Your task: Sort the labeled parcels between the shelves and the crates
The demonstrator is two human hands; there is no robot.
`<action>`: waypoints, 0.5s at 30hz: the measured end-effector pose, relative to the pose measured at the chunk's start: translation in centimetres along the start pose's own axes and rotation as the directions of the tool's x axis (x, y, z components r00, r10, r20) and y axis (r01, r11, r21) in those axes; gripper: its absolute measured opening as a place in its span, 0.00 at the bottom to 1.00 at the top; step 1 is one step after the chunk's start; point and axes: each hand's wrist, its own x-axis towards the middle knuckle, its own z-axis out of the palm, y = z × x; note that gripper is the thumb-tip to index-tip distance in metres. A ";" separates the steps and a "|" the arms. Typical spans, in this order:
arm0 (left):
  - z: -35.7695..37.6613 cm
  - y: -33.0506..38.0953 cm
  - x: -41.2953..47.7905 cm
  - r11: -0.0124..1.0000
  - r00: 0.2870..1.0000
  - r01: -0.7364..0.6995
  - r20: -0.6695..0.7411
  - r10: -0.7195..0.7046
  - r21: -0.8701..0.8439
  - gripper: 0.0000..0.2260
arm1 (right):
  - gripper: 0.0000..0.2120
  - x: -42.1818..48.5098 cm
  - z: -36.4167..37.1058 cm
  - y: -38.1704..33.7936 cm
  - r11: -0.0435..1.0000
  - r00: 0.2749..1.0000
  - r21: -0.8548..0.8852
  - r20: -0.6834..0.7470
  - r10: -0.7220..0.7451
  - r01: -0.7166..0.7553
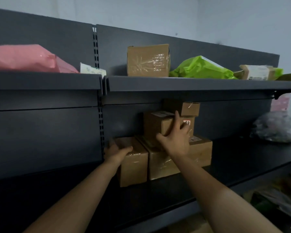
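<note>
Several brown cardboard parcels are stacked on the middle shelf (242, 158) of a dark metal rack. My left hand (117, 151) grips the top left edge of a taped box (134, 167) at the stack's left end. My right hand (175, 137) is closed around a small box (166, 126) in the second tier, thumb below, fingers over its right side. A wider taped box (160, 163) lies under it. Another small box (190, 108) tops the pile, just under the upper shelf. Behind the held box a box with a red label (187, 122) shows.
The upper shelf (191, 84) carries a pink bag (29, 59), a taped brown box (148, 60), a green bag (202, 68) and a labelled packet (257, 72). A clear plastic bag (274, 127) sits at the middle shelf's right end. More packages lie lower right (275, 197).
</note>
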 end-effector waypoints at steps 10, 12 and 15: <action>-3.9 -3.5 -1.9 0.847 0.987 0.159 0.070 -0.143 -0.507 0.26 | 0.48 -2.3 1.8 -2.8 0.980 0.982 -0.061 0.019 -0.186 0.187; -5.3 -4.3 -2.6 0.886 0.989 0.126 -0.012 -0.147 -0.446 0.25 | 0.48 -3.1 2.3 -3.9 0.969 0.968 -0.050 0.075 -0.238 0.242; -6.6 -4.6 -3.5 0.853 0.972 0.206 -0.001 -0.235 -0.479 0.21 | 0.47 -4.2 3.4 -5.7 0.960 0.940 0.028 0.194 -0.280 0.280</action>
